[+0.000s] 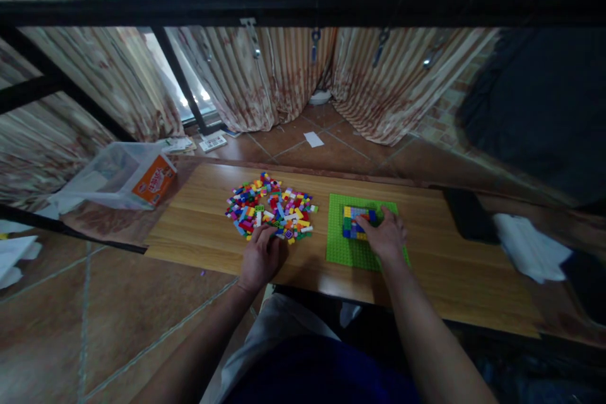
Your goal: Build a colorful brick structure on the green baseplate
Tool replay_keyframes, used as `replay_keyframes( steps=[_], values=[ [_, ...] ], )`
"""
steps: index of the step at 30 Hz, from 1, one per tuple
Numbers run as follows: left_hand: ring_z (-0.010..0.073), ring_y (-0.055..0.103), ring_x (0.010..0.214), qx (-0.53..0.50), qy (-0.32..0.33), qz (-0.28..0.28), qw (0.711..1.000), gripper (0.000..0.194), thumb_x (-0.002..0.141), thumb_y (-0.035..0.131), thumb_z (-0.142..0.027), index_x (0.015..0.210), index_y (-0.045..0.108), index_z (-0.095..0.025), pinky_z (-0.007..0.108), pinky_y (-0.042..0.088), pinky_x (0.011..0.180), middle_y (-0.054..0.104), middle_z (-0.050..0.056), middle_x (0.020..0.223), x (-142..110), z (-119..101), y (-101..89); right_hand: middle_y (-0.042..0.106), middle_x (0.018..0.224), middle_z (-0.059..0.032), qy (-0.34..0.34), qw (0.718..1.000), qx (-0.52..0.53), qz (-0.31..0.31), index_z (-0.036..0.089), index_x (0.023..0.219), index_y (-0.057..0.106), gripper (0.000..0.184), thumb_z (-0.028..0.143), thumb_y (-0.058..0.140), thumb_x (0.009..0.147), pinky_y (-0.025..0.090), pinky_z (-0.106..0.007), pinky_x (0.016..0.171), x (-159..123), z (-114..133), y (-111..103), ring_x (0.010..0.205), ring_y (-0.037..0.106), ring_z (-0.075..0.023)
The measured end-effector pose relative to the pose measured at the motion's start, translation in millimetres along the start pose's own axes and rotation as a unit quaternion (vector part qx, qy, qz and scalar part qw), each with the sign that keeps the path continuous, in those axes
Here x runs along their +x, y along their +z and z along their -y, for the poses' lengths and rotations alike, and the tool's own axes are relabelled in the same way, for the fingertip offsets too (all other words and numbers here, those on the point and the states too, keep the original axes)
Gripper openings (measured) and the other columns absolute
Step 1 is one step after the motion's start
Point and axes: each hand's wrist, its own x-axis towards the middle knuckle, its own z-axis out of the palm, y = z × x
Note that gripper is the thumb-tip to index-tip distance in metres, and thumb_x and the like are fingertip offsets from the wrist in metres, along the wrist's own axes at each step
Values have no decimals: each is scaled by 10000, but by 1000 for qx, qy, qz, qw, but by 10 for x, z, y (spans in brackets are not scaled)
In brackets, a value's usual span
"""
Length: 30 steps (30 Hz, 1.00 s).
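Observation:
A loose pile of small multicoloured toy building bricks lies on the wooden table, left of the middle. My left hand is at the pile's near edge with its fingers curled together; whatever may be between the fingertips is hidden. To the right lies a bright green studded baseplate, and a rectangular block of joined bricks in blue, yellow, green and other colours stands on it. My right hand grips this brick block, its thumb over the top and its fingers at the right side. The hand covers part of the block.
The narrow wooden table has a dark phone-like slab and a white packet at its right end. A clear plastic bin with an orange label stands at the left. A black metal bar crosses above, before striped curtains.

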Motion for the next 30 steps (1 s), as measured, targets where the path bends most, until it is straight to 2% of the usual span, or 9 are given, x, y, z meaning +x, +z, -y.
replay_keyframes(
  steps=[4, 8, 10, 12, 15, 18, 23, 30],
  values=[
    [215, 638, 1041, -2, -10, 0, 1000, 212, 903, 518, -200, 1089, 618, -189, 387, 551, 920, 630, 98, 1115, -20, 2, 15, 514, 1331, -250, -32, 999, -1, -12, 131, 1285, 550, 804, 708, 576, 727, 318, -578, 1012, -33, -62, 13, 1254, 431, -412],
    [212, 634, 1053, -14, -11, 4, 1000, 225, 902, 511, -186, 1101, 615, -184, 383, 551, 927, 625, 99, 1128, -34, 8, 24, 540, 1299, -264, -69, 997, -6, -42, 95, 1268, 567, 711, 645, 494, 824, 322, -575, 1008, -153, -41, -27, 1230, 455, -400],
    [211, 632, 1053, -17, -12, 4, 1000, 224, 908, 502, -183, 1104, 611, -180, 383, 548, 932, 622, 102, 1131, -38, 9, 28, 551, 1295, -245, -109, 991, 6, -78, 116, 1237, 599, 614, 582, 489, 853, 324, -575, 1007, -258, 23, -50, 1223, 462, -385],
    [210, 631, 1051, -17, -12, 4, 1000, 220, 909, 500, -175, 1098, 611, -182, 387, 546, 936, 622, 100, 1125, -41, 8, 32, 565, 1290, -200, -176, 980, 34, -88, 160, 1185, 636, 482, 499, 481, 879, 334, -558, 1010, -392, 126, -45, 1218, 471, -349],
    [202, 636, 1034, -16, -17, 3, 1000, 214, 908, 498, -160, 1084, 616, -188, 383, 547, 930, 623, 90, 1114, -44, -6, 27, 613, 1219, -151, -275, 958, 75, -26, 187, 1101, 670, 355, 386, 451, 906, 374, -501, 1008, -606, 340, 40, 1165, 519, -286],
    [198, 640, 1022, -17, -17, -2, 1000, 213, 911, 494, -155, 1079, 620, -188, 372, 554, 916, 625, 86, 1104, -46, -36, 6, 646, 1151, -128, -328, 938, 106, 41, 189, 1077, 674, 316, 325, 439, 917, 416, -462, 986, -761, 570, 176, 1115, 552, -255],
    [186, 636, 1007, -30, -3, -3, 1000, 233, 925, 454, -134, 1078, 621, -191, 344, 562, 894, 636, 84, 1082, -50, -62, -16, 660, 1112, -107, -364, 919, 115, 103, 195, 1087, 673, 294, 277, 448, 916, 450, -444, 962, -820, 815, 360, 1060, 575, -250],
    [175, 634, 961, -66, -2, -3, 998, 223, 939, 438, -139, 1065, 613, -196, 324, 564, 860, 628, 85, 1063, -60, -55, -17, 643, 1129, -93, -389, 889, 147, 192, 209, 1036, 693, 261, 259, 470, 909, 486, -414, 967, -860, 916, 458, 1070, 599, -234]
  ],
)
